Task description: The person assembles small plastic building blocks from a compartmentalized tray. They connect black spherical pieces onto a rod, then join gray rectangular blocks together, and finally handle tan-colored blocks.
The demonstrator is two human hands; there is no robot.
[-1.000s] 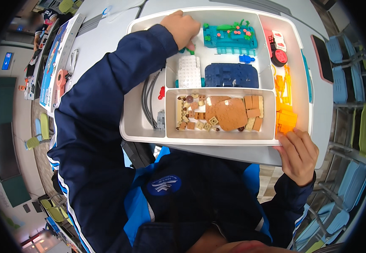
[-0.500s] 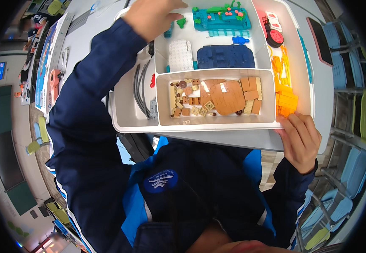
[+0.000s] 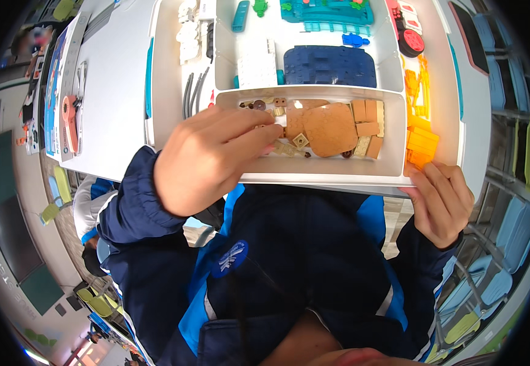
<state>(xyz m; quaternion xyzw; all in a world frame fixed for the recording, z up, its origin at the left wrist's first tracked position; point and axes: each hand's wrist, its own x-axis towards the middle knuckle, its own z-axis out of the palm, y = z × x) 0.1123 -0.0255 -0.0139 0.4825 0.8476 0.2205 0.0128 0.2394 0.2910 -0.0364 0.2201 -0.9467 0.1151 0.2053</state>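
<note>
A white divided tray [image 3: 313, 178] lies in front of me, filled with building bricks sorted by colour. My left hand [image 3: 207, 149] reaches over its front compartment, fingers bent and drawn together among small tan and brown bricks [image 3: 286, 148]; whatever sits between the fingertips is hidden. Beside those fingers lies a large rounded brown plate [image 3: 332, 134], with flat brown tiles [image 3: 367, 129] to its right. My right hand [image 3: 439, 204] pinches the tray's front right rim, close to some orange bricks [image 3: 422, 145].
Behind the front compartment are a dark blue plate [image 3: 329, 66], a white brick block [image 3: 257, 64] and teal pieces [image 3: 329, 12]. Grey tubes [image 3: 196, 91] lie in the left channel. A pink tape dispenser-like object [image 3: 69, 122] and a box [image 3: 60, 79] stand left. Blue chairs [image 3: 515, 244] are at right.
My left hand has come down from the tray's far left to the front compartment of brown bricks. The right hand stays at the rim. The tray appears slightly higher in view.
</note>
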